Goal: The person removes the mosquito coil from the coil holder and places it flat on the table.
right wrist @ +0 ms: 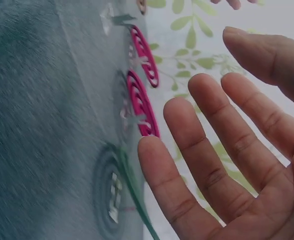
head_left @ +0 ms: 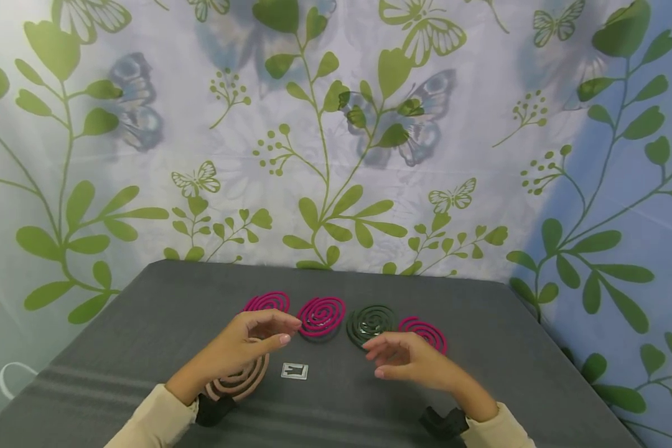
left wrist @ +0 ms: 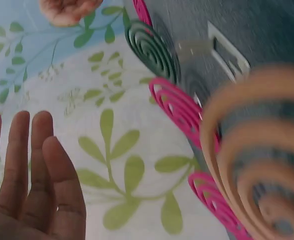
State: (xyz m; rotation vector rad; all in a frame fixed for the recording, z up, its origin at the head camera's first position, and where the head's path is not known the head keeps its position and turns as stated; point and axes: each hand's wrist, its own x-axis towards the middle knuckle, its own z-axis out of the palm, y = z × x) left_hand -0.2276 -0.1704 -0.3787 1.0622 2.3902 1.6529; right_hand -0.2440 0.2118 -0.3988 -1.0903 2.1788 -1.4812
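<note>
Left hand, fingers relaxed: tan coil at 7 o'clock, small plate at 4 o'clock; right hand, likewise relaxed: green coil at 10 o'clock.

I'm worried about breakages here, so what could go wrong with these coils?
Two risks stand out. The left hand hides part of the brown coil in the head view, so lowering that arm might knock it unseen. The right hand hovers close to the dark green coil, which seems raised off the table; a careless sweep of the fingers could tip it.
</note>
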